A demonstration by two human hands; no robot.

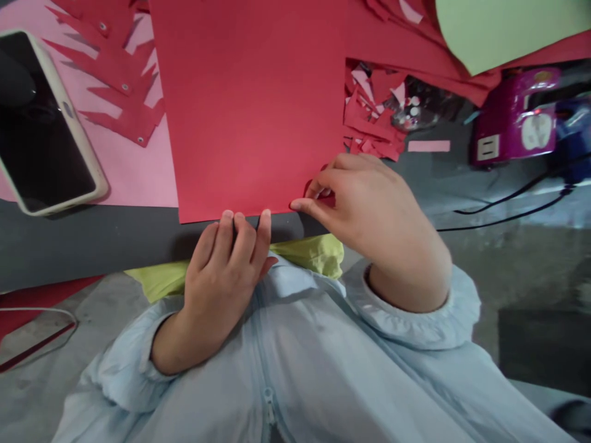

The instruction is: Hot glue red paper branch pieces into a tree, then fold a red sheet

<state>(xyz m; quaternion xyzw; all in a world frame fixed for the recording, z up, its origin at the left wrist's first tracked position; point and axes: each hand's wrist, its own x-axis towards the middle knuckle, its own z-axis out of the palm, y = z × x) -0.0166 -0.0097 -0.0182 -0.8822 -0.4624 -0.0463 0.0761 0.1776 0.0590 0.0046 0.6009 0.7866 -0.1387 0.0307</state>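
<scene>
A large red sheet of paper (253, 117) lies flat, its near edge close to the front of the dark table. My left hand (226, 264) is at that near edge, fingers stretched forward and their tips touching the paper's border; it grips nothing. At the near right corner, my right hand (369, 203) pinches the red sheet between thumb and curled fingers. The corner itself is partly hidden by the fingers.
On the left, a phone (46, 123) rests on pink paper (133, 184) beside spiky red cutouts (124, 67). Red scraps (373, 123), a pink strip (428, 146), a pale green sheet (508, 31), a purple power socket block (512, 123) and black cables (503, 224) are on the right.
</scene>
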